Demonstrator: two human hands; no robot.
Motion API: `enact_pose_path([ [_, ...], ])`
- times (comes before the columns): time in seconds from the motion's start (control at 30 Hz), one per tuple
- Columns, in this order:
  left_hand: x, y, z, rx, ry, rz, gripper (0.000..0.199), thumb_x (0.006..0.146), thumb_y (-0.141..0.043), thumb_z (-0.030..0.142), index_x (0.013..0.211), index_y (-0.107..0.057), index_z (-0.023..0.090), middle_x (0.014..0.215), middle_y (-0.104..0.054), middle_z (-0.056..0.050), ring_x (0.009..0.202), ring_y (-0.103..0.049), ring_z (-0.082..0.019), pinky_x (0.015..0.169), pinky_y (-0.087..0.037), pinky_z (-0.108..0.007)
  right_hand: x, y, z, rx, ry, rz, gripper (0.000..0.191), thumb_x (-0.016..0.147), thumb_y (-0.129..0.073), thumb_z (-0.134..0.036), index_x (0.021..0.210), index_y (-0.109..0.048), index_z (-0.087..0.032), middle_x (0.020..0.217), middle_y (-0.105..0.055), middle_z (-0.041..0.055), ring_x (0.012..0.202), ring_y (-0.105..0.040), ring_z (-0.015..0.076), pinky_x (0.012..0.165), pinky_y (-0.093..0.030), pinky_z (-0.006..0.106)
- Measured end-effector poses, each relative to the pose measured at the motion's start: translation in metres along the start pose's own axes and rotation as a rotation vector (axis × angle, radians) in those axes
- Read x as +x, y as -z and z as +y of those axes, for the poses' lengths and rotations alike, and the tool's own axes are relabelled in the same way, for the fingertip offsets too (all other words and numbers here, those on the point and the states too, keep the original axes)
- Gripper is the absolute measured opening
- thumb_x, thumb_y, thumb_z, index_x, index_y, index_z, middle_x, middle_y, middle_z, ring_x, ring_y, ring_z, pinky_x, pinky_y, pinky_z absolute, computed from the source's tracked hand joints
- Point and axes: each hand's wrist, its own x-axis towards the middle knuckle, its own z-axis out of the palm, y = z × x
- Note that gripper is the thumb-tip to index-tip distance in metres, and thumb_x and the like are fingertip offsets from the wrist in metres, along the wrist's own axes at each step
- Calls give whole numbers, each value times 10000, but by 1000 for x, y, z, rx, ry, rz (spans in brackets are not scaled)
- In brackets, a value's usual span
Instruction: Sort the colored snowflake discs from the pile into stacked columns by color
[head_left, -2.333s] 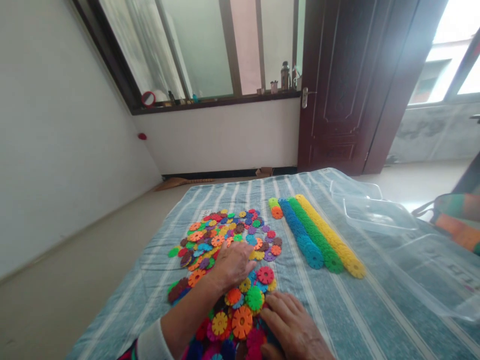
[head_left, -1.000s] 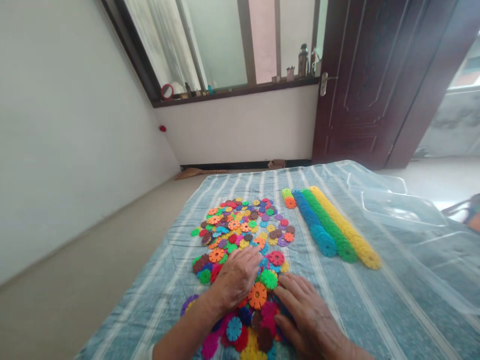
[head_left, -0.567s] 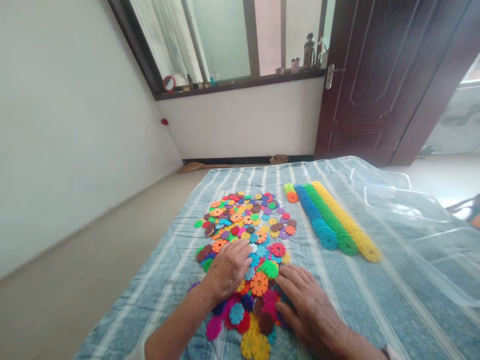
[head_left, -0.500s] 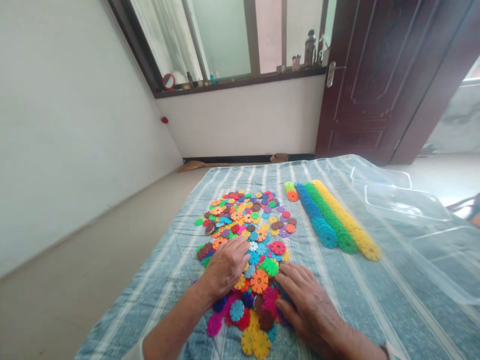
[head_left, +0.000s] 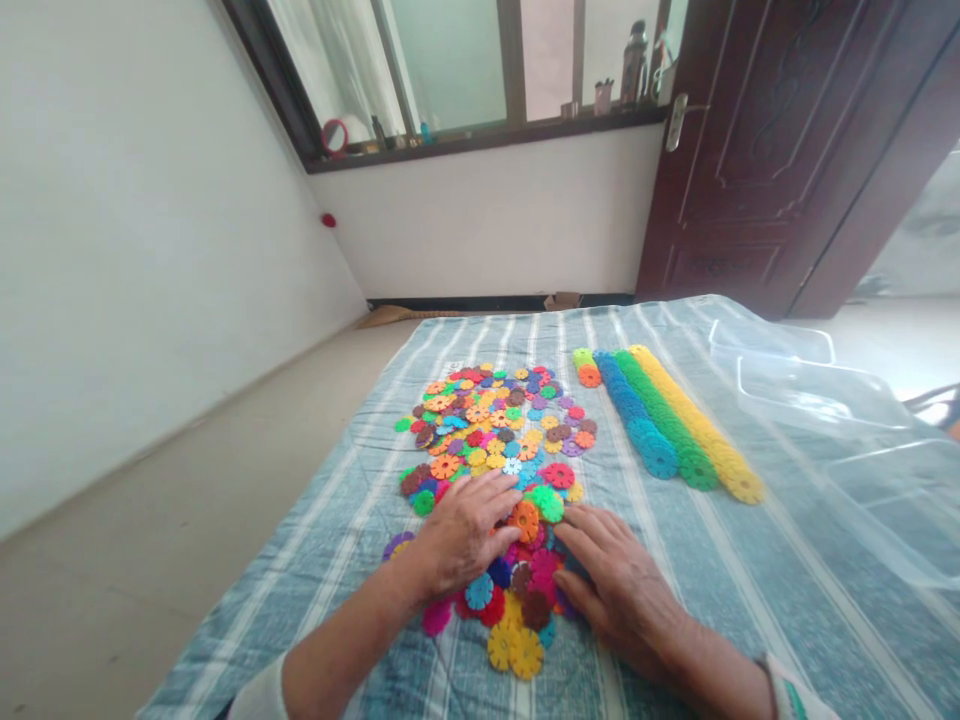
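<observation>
A loose pile of colourful notched plastic discs (head_left: 480, 410) lies on the striped cloth before me. My left hand (head_left: 465, 530) rests palm down over the nearer part of the pile, fingers stretched out and thumb apart. By its thumb and fingertips is an orange disc (head_left: 525, 520); what lies beneath the palm is hidden. My right hand (head_left: 619, 580) is flat at the pile's right edge, fingers extended, its fingertips beside a green disc (head_left: 547, 503). Closer to me, yellow discs (head_left: 515, 648) lie below a brown disc (head_left: 536, 607).
Right of the pile, overlapping discs form a blue row (head_left: 634, 420), a green row (head_left: 664, 420) and a yellow row (head_left: 697, 425). A short row ends in an orange disc (head_left: 589, 376). Clear plastic containers (head_left: 817, 392) stand on the right side of the striped cloth (head_left: 300, 560).
My left hand has shifted right and nearer over the pile, covering some blue discs and uncovering a purple one at left. The right hand stays at the edge. The view has tilted slightly down.
</observation>
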Motion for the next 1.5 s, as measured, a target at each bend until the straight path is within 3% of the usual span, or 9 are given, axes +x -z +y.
enact_pose_path([
  [0.37, 57, -7, -51, 143, 168, 34, 279, 885, -558, 261, 1139, -647, 189, 1330, -605, -120, 1260, -526, -266, 1062, -405, -463, 0, 1, 1, 19, -2, -9, 278, 861, -579, -191, 1134, -613, -149, 1203, -645, 147, 1136, -582, 299, 954, -504, 500],
  [0.5, 59, -3, -46, 182, 179, 66, 193, 862, -560, 202, 1026, -660, 181, 1217, -660, -115, 1174, -577, -262, 1018, -444, -453, 1, 2, 1, 26, -16, -20, 283, 849, -602, -193, 1129, -616, -150, 1204, -643, 147, 1137, -581, 297, 957, -502, 494],
  [0.6, 54, -3, -32, 113, 102, 112, 180, 870, -545, 178, 1012, -654, 161, 1157, -674, -117, 1144, -589, -246, 1012, -457, -419, 2, 3, 0, 33, -20, -34, 287, 837, -615, -181, 1122, -620, -148, 1198, -643, 145, 1130, -581, 297, 961, -497, 491],
  [0.77, 46, -6, -17, 41, -13, 53, 272, 871, -580, 226, 1138, -626, 200, 1291, -626, -89, 1225, -544, -240, 1052, -428, -416, 4, 5, -1, 37, -24, -47, 265, 846, -604, -182, 1107, -627, -141, 1195, -643, 148, 1129, -576, 298, 968, -493, 488],
  [0.93, 53, -3, -24, 116, 135, 24, 265, 862, -594, 240, 1123, -634, 219, 1282, -632, -77, 1211, -548, -259, 1017, -436, -458, 3, 4, 0, 30, -23, -49, 259, 849, -593, -179, 1104, -629, -148, 1204, -640, 146, 1132, -574, 300, 971, -489, 501],
  [1.1, 56, 4, -33, 163, 209, 88, 196, 841, -576, 183, 1022, -652, 186, 1169, -669, -95, 1140, -580, -254, 1015, -441, -453, 1, 2, 1, 26, -25, -37, 268, 860, -583, -201, 1122, -623, -160, 1217, -637, 138, 1145, -571, 289, 979, -484, 497],
  [1.2, 50, 2, -34, 130, 146, 136, 188, 850, -545, 166, 1001, -656, 185, 1135, -679, -95, 1117, -591, -241, 1023, -446, -440, 1, 2, 0, 29, -19, -30, 284, 859, -577, -196, 1138, -616, -157, 1211, -640, 140, 1148, -572, 287, 974, -488, 497],
  [1.33, 46, -6, -33, 43, -14, 81, 270, 860, -531, 155, 1096, -648, 214, 1258, -645, -63, 1225, -540, -221, 1078, -409, -413, 1, 2, -1, 26, -18, -11, 263, 861, -567, -194, 1118, -616, -173, 1197, -648, 135, 1131, -580, 284, 954, -503, 488],
  [1.5, 62, -6, -40, 80, 72, 6, 313, 862, -537, 173, 1158, -632, 211, 1291, -630, -79, 1231, -541, -243, 1056, -422, -444, 1, 1, -1, 17, -21, -2, 259, 851, -568, -179, 1105, -616, -181, 1191, -651, 123, 1127, -582, 286, 959, -501, 489],
])
